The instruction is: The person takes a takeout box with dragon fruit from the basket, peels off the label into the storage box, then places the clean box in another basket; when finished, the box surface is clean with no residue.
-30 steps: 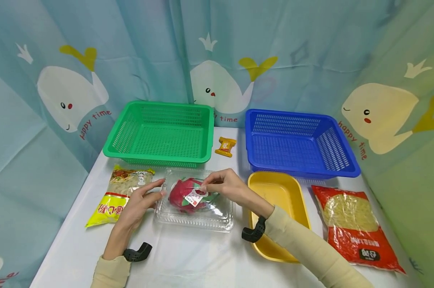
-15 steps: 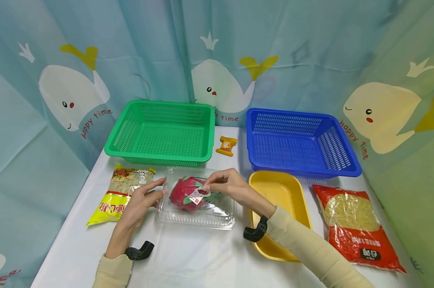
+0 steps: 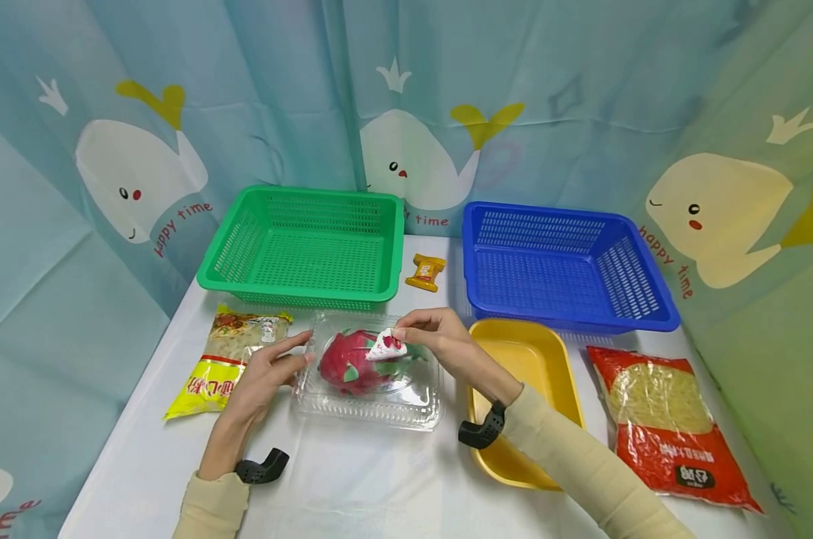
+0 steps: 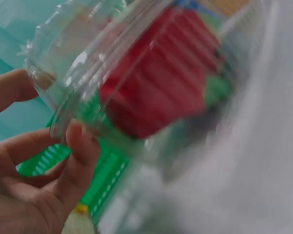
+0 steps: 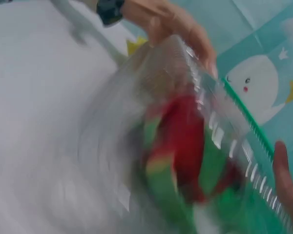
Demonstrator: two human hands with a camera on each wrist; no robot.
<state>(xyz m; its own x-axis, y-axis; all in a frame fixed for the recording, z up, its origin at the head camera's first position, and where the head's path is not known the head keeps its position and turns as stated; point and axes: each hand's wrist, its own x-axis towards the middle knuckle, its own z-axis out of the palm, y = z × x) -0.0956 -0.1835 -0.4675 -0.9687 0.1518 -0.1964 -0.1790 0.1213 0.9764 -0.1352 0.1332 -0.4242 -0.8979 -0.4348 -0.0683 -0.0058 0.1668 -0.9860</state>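
A clear plastic clamshell box (image 3: 406,404) lies on the table with a red and green dragon fruit (image 3: 352,365) inside. My left hand (image 3: 265,378) holds the box's left edge, thumb on one side and fingers on the other, as the left wrist view also shows. Above the lid, my right hand (image 3: 440,340) pinches a white and red sticker (image 3: 385,346) between thumb and fingertips. The sticker is bent up, its mostly white side showing; whether some of it still touches the lid I cannot tell. The right wrist view is blurred, with the dragon fruit (image 5: 180,146) seen through the plastic.
Behind the box stand a green basket (image 3: 299,296) and a blue basket (image 3: 534,318), with a small yellow packet (image 3: 425,272) between them. A yellow tray (image 3: 568,404) sits under my right forearm. Food bags lie at left (image 3: 207,374) and right (image 3: 676,449).
The sticker, earlier nearly flat over the fruit with its print showing, has been pulled up and curled over. My right hand has moved slightly up and right; my left hand keeps its hold.
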